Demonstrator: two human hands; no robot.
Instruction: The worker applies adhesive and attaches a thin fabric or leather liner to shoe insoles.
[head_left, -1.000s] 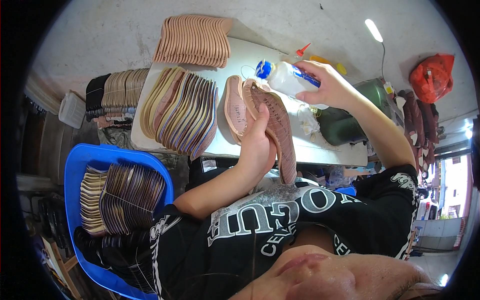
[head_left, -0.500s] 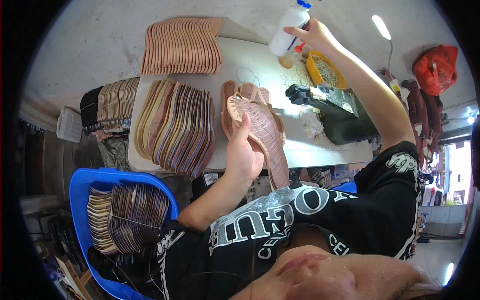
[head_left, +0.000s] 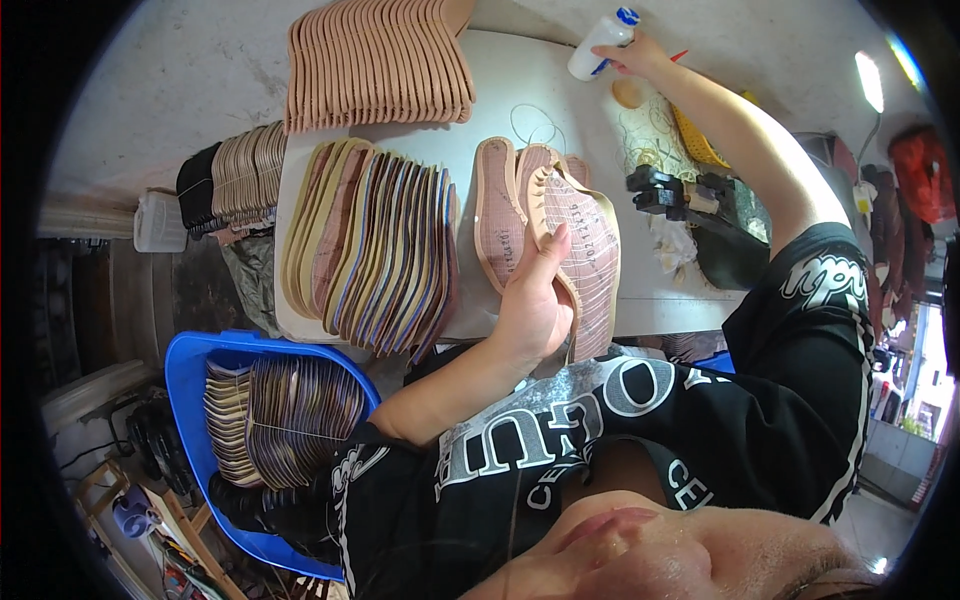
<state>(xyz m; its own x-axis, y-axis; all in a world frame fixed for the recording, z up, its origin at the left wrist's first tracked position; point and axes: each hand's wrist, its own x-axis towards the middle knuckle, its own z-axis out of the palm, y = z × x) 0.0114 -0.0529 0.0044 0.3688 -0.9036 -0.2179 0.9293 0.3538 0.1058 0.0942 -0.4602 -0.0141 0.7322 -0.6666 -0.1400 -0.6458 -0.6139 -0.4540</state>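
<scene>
My left hand (head_left: 535, 315) is closed around a brown sandal insole (head_left: 590, 265), thumb across its marked face. Gathered strap material runs along the insole's upper edge. Behind it, more brown insoles (head_left: 495, 200) lie on the white table (head_left: 560, 110). At the table's far side, my right hand (head_left: 642, 55) grips a white bottle (head_left: 595, 52) with a blue cap; the bottle leans. Whether its base touches the table I cannot tell. Close by stands a small amber-coloured pot (head_left: 627, 94), with a red tip showing near my right wrist.
A row of insoles (head_left: 375, 245) stands on the table's left, and tan sole pieces (head_left: 375, 65) are stacked behind. Below left, a blue tub (head_left: 190, 400) holds bundled insoles. On the right are a black clamp-like device (head_left: 660, 190), a yellow basket (head_left: 700, 140) and loose bands.
The white bottle has gone down and farther away in my right hand, tilting more. My left hand still holds the insole, now turned more upright. The whole view has shifted.
</scene>
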